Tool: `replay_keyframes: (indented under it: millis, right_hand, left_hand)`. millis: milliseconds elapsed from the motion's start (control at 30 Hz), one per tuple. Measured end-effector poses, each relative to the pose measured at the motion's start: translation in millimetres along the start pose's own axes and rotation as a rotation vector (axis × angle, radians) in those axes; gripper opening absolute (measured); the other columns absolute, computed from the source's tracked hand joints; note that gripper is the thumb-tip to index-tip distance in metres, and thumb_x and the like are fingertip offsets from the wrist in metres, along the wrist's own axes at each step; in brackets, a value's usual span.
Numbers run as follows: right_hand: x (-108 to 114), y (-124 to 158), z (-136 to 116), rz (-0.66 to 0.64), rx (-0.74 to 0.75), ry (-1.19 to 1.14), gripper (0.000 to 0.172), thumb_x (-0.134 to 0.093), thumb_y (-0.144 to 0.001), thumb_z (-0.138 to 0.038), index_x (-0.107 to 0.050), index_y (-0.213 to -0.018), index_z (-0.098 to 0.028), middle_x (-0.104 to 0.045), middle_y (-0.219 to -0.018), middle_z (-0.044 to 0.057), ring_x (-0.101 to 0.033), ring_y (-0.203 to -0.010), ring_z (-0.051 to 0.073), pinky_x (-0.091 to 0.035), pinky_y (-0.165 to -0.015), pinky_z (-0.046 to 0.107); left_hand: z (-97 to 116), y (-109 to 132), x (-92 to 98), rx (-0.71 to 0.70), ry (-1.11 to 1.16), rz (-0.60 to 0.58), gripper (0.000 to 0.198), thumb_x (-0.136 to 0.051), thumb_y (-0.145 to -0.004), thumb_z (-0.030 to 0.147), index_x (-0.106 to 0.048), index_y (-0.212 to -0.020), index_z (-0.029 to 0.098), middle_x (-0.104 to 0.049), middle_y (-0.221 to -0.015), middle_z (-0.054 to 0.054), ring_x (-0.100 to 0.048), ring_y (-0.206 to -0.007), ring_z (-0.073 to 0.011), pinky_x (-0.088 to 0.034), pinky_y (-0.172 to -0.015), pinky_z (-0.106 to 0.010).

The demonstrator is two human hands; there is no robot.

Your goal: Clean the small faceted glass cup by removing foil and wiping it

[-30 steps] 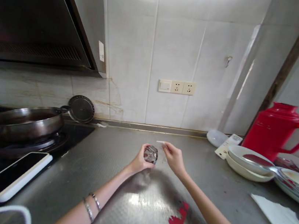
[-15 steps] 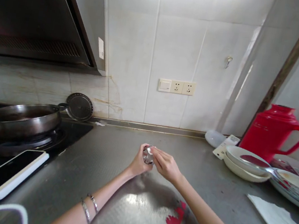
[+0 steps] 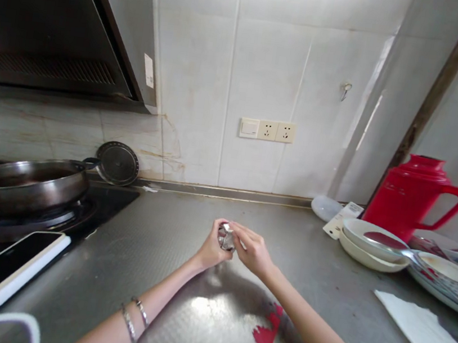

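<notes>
My left hand (image 3: pixel 215 247) is wrapped round a small shiny, clear-looking glass (image 3: pixel 226 240), held above the steel counter (image 3: pixel 175 311). Its open top faces me, and much of its side is hidden by my fingers. At the glass's rim, my right hand (image 3: pixel 254 250) has its fingers pressed together on a small white piece (image 3: pixel 227 227) that looks like tissue. How far those fingertips reach inside the glass cannot be made out. Below my right forearm, a torn red patch (image 3: pixel 265 335) lies flat on the counter.
A pan (image 3: pixel 26 185) sits on the stove at left, with a phone (image 3: pixel 1 276) and a white cable (image 3: pixel 16 319) nearer me. To the right are stacked bowls (image 3: pixel 365 258), a red thermos (image 3: pixel 408 197) and a white napkin (image 3: pixel 427 338). A switch and sockets (image 3: pixel 267 130) are on the wall.
My right fingers have shifted slightly at the glass's rim, and more of its shiny side shows. My left hand keeps its hold. The whole view has moved a little.
</notes>
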State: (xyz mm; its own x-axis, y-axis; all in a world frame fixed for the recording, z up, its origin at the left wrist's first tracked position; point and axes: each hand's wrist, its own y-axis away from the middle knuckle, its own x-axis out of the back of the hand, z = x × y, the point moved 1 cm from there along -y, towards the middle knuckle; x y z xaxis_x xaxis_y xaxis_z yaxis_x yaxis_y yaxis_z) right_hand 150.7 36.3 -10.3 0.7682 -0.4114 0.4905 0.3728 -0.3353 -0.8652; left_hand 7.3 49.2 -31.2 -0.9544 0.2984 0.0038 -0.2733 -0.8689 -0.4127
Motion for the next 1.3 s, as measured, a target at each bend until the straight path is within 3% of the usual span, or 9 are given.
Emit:
replay_keyframes:
  millis: [133, 367, 600, 867, 967, 1100, 1300]
  right_hand:
    - [-1.8, 1.2, 5.9, 0.029, -0.15, 0.001, 0.029, -0.042, -0.094, -0.02, -0.063, -0.114, -0.021, -0.072, -0.104, 0.01, -0.07, -0.094, 0.021, -0.059, -0.081, 0.034]
    - [-0.1, 1.8, -4.0, -0.034, 0.101, 0.033, 0.034, -0.043, -0.092, -0.013, -0.057, -0.123, -0.018, -0.07, -0.11, 0.011, -0.062, -0.111, 0.022, -0.055, -0.092, 0.036]
    - [-1.3, 0.6, 7.7, 0.045, -0.168, -0.034, 0.029, -0.043, -0.092, -0.018, -0.064, -0.111, -0.021, -0.073, -0.101, 0.009, -0.07, -0.091, 0.021, -0.059, -0.079, 0.033]
    - [4.7, 1.0, -1.8, -0.054, 0.158, 0.039, 0.035, -0.043, -0.091, -0.012, -0.056, -0.123, -0.019, -0.069, -0.113, 0.01, -0.061, -0.113, 0.022, -0.055, -0.094, 0.038]
    - [6.8, -0.3, 2.9, -0.066, 0.117, 0.044, 0.034, -0.042, -0.092, -0.014, -0.057, -0.122, -0.019, -0.069, -0.112, 0.01, -0.062, -0.111, 0.022, -0.056, -0.092, 0.037]
    - [7.7, -0.5, 11.2, 0.026, -0.048, 0.045, 0.029, -0.041, -0.094, -0.019, -0.062, -0.114, -0.019, -0.072, -0.103, 0.011, -0.07, -0.093, 0.02, -0.06, -0.08, 0.033]
    - [6.1, 1.2, 2.4, 0.025, 0.069, 0.02, 0.035, -0.044, -0.091, -0.015, -0.057, -0.124, -0.021, -0.071, -0.108, 0.01, -0.065, -0.106, 0.022, -0.057, -0.088, 0.037]
  left_hand:
    - [-1.4, 0.8, -0.7, 0.044, -0.01, 0.029, 0.073, -0.063, -0.045, 0.002, -0.037, -0.111, 0.021, -0.055, -0.094, -0.001, -0.055, -0.075, -0.0129, -0.042, -0.061, -0.022]
    - [-5.7, -1.6, -1.1, -0.031, 0.03, 0.037, 0.07, -0.067, -0.047, 0.004, -0.035, -0.107, 0.021, -0.056, -0.095, -0.001, -0.056, -0.077, -0.0133, -0.045, -0.068, -0.025]
    - [-0.7, -2.1, -0.2, 0.011, -0.017, 0.104, 0.072, -0.064, -0.042, -0.001, -0.041, -0.107, 0.021, -0.052, -0.097, -0.001, -0.053, -0.08, -0.0138, -0.042, -0.069, -0.024]
    - [-3.8, -3.9, 1.0, -0.032, 0.04, 0.05, 0.07, -0.069, -0.045, 0.004, -0.039, -0.105, 0.022, -0.054, -0.1, -0.002, -0.056, -0.084, -0.0154, -0.044, -0.073, -0.026]
    - [-3.8, -4.6, 0.7, -0.011, 0.049, 0.057, 0.07, -0.069, -0.044, 0.003, -0.041, -0.106, 0.021, -0.055, -0.1, -0.002, -0.056, -0.086, -0.016, -0.044, -0.075, -0.026]
    - [-2.0, -3.4, -1.4, 0.03, 0.054, 0.069, 0.072, -0.066, -0.043, 0.0, -0.041, -0.107, 0.021, -0.055, -0.097, -0.001, -0.056, -0.085, -0.0157, -0.043, -0.074, -0.025]
    - [-1.1, -3.4, -2.5, 0.011, 0.076, 0.032, 0.07, -0.067, -0.045, 0.003, -0.04, -0.107, 0.021, -0.054, -0.099, -0.002, -0.056, -0.083, -0.0144, -0.043, -0.071, -0.024]
